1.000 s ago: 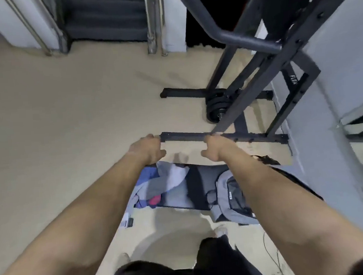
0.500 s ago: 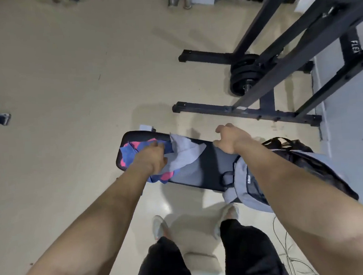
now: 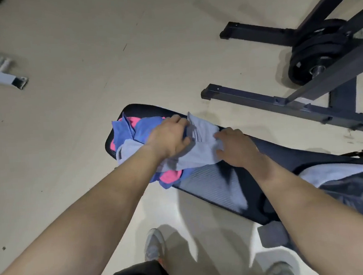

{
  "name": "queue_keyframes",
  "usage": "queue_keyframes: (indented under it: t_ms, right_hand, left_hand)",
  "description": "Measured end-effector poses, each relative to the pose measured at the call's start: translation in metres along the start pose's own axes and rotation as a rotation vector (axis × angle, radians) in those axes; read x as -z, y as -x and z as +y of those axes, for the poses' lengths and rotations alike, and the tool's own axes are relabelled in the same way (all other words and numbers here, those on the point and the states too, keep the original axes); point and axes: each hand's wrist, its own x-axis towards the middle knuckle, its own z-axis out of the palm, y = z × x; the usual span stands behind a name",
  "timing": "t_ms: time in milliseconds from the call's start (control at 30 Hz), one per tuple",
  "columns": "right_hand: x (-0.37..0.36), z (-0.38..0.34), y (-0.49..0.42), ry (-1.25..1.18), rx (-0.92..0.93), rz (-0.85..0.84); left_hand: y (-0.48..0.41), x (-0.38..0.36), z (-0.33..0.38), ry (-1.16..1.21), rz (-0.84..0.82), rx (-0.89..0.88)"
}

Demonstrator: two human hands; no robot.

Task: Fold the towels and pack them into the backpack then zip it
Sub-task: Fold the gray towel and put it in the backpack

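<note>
Both hands on grey towel (image 3: 201,148), padded bench (image 3: 214,184)

**Towels heaped, backpack lying at the bench's other end**

A loose, unfolded heap of towels — a pale grey towel (image 3: 199,151) draped over a blue towel (image 3: 132,131) and a pink towel (image 3: 170,176) — sits crumpled at one end of the padded bench. The grey-and-dark backpack (image 3: 351,180) lies on its side at the opposite end, well apart from the heap.

Dim, soft overhead light; floor glare; motion blur; wide-angle edge distortion
</note>
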Motion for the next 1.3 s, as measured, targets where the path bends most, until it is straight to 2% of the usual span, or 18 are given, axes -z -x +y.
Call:
queue_keyframes:
  t_ms: [133,233,367,500,700,900,1033,1300]
  right_hand:
    - [-0.034,0.023,-0.037,-0.065,0.158,0.13]
    - [-0.051,0.028,-0.06,-0.012,0.237,0.132]
    - [-0.058,0.037,-0.079,-0.087,0.244,0.223]
    - [-0.056,0.042,-0.073,-0.127,0.239,0.349]
    - [-0.058,0.04,-0.01,-0.149,0.17,0.486]
    - [-0.032,0.041,0.071,-0.141,0.137,0.618]
    - [-0.007,0.039,0.124,-0.136,0.093,0.744]
    - [0.037,0.028,0.211,-0.048,-0.001,0.94]
  left_hand:
    - [-0.029,-0.027,0.004,-0.117,0.104,-0.051]
    - [-0.039,-0.046,0.005,-0.27,0.13,-0.084]
    - [-0.051,-0.066,0.002,-0.368,0.153,-0.105]
    - [-0.054,-0.07,0.008,-0.348,0.209,-0.171]
    - [-0.019,-0.073,0.035,-0.228,0.368,-0.217]
    - [0.041,-0.074,0.046,-0.177,0.37,-0.218]
    - [0.084,-0.076,0.046,-0.082,0.358,-0.169]
    - [0.142,-0.047,0.034,0.071,0.528,-0.074]
